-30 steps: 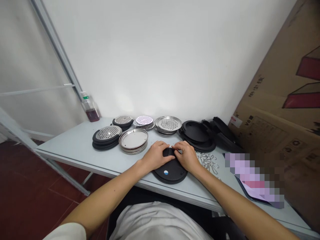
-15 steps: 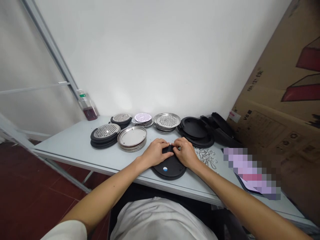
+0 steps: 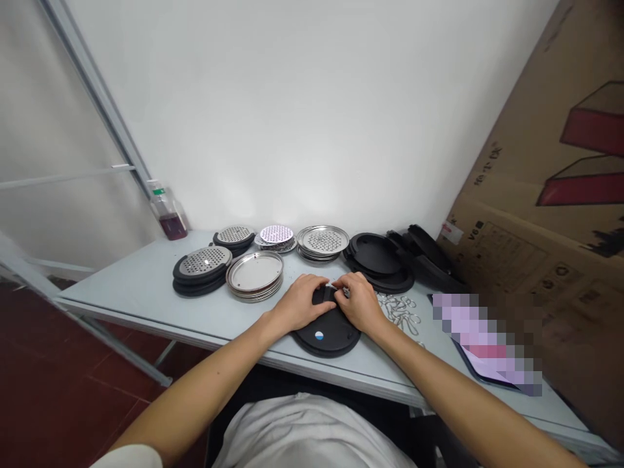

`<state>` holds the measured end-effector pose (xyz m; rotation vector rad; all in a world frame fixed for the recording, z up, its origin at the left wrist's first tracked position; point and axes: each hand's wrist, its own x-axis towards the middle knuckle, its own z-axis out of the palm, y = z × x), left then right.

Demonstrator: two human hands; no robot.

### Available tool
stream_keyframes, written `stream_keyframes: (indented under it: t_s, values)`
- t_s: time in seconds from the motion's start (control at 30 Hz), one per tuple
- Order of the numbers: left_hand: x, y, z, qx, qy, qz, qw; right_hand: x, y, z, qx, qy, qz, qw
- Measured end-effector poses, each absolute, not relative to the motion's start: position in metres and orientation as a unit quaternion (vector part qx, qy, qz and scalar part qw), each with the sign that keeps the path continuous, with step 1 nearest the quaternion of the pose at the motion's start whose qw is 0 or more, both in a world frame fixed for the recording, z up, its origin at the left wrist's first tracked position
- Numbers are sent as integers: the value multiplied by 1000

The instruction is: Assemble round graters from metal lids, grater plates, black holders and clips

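Observation:
A round black plastic piece (image 3: 326, 335) with a small blue-and-white sticker lies near the table's front edge. My left hand (image 3: 303, 303) grips its left and far side, thumb lying over the top and fingers curled at the far rim. My right hand (image 3: 359, 303) is closed at the far right of the same piece, fingertips pinched close to a small shiny bit at the rim. What those fingertips hold is too small to make out. Just right of my right hand lie several loose bent-wire loops (image 3: 402, 315).
Behind stand stacked metal trays (image 3: 254, 272), perforated metal discs (image 3: 276, 234), a tray stack topped by a perforated disc (image 3: 323, 239), black pieces with perforated tops (image 3: 202, 261) and black plastic parts (image 3: 377, 253). A bottle (image 3: 170, 221), phone (image 3: 480, 351) and cardboard box (image 3: 526, 260) flank them.
My fingertips have parted slightly at the far rim of the black piece, with both hands still on it. The whole view has shifted a little.

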<state>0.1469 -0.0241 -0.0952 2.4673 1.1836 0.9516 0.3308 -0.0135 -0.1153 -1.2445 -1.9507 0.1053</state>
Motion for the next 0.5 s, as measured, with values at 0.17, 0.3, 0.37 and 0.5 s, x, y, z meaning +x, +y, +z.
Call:
stream_keyframes:
  t_s: [0.17, 0.3, 0.37, 0.5]
  values:
    - [146, -24, -94, 852, 393, 324, 120, 330, -14, -114, -506, -765, 40, 397]
    - [146, -23, -93, 863, 381, 312, 111, 330, -15, -113, -505, -762, 40, 404]
    - [146, -24, -94, 861, 385, 313, 109, 330, -15, -113, -502, -760, 43, 410]
    - [146, -24, -95, 858, 388, 318, 109, 331, -15, -111, -499, -752, 55, 428]
